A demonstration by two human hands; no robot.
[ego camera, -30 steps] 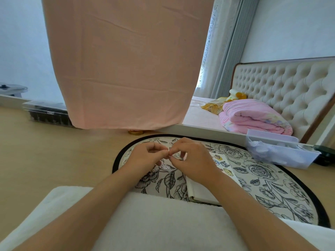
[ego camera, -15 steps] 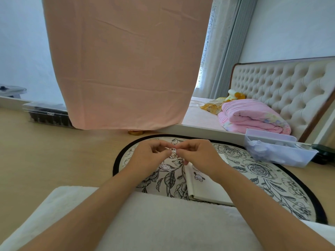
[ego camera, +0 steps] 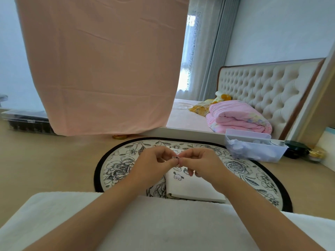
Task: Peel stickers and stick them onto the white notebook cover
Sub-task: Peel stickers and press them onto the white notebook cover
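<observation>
Pink cloth (ego camera: pixel 101 60) hangs behind the floral rug (ego camera: pixel 117 165), beyond its far left edge. Above the rug's middle the left hand (ego camera: pixel 152 165) has thumb and forefinger clamped on a small sticker (ego camera: pixel 176 158), with the other fingers curled in. Just to its right, the right hand (ego camera: pixel 201 163) pinches the same scrap from the other side, so the two sets of fingertips meet. The piece is too small to tell whether it is already free of its backing.

The white notebook (ego camera: pixel 192 189) lies closed on the rug's near half, below the hands and a little to their right. Its cover faces up and a dog-face sticker (ego camera: pixel 176 176) is already in place near the top left corner. The right hand hides part of the cover's upper edge.

This looks like the peeling step. It should go best if one hand holds the backing steady while a nail of the other lifts one corner. Drawing the film back slowly and low should keep it from tearing or folding onto itself. Only the edge of the sticky side should be touched. A bare patch of cover away from the dog-face sticker looks the sensible place. Set one edge down first, then smooth across.

A pale plastic tub (ego camera: pixel 253 151) stands at the rug's far right edge.
</observation>
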